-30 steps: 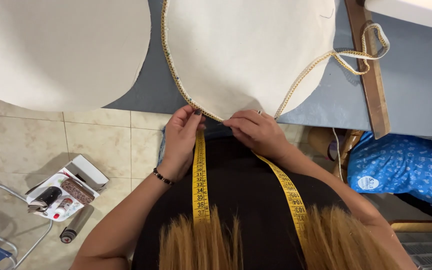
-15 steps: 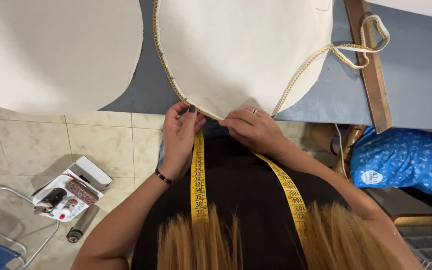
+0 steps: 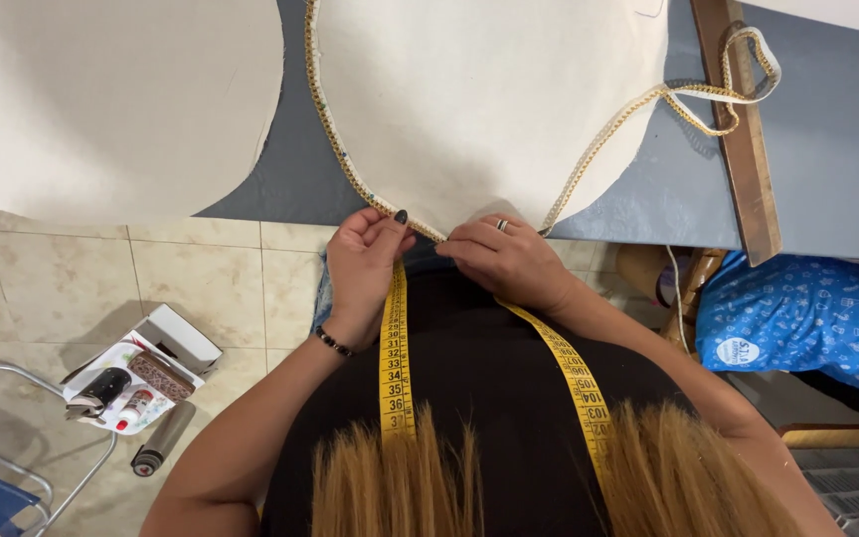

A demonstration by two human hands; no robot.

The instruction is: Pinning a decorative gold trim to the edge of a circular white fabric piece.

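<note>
Head view from above: I see both hands meeting at the near edge of a round cream fabric piece (image 3: pixel 489 99) that lies on the grey desk (image 3: pixel 827 149). Its weave looks plain and matte, and its rim curves down to a low point just in front of the person's body. A gold braided trim (image 3: pixel 335 149) runs along the left rim, lying flush on the edge as far as the hands. On the right the same trim lifts off the rim and trails loose across the cloth to a loop near a wooden ruler (image 3: pixel 743 149).

My left hand (image 3: pixel 365 264) has its grip closed in a pinch on trim and fabric edge together, thumb with a dark nail on top. My right hand (image 3: pixel 509 261), wearing a ring, presses its fingertips on the same edge just beside the left, closed on the fabric rim.

A second cream round (image 3: pixel 101 99) lies to the left, apart from the first. A yellow tape measure (image 3: pixel 395 358) hangs round the neck over the black top. Below on the tiled floor (image 3: pixel 201 288) sits a small open box (image 3: pixel 141 373) of bits.
</note>
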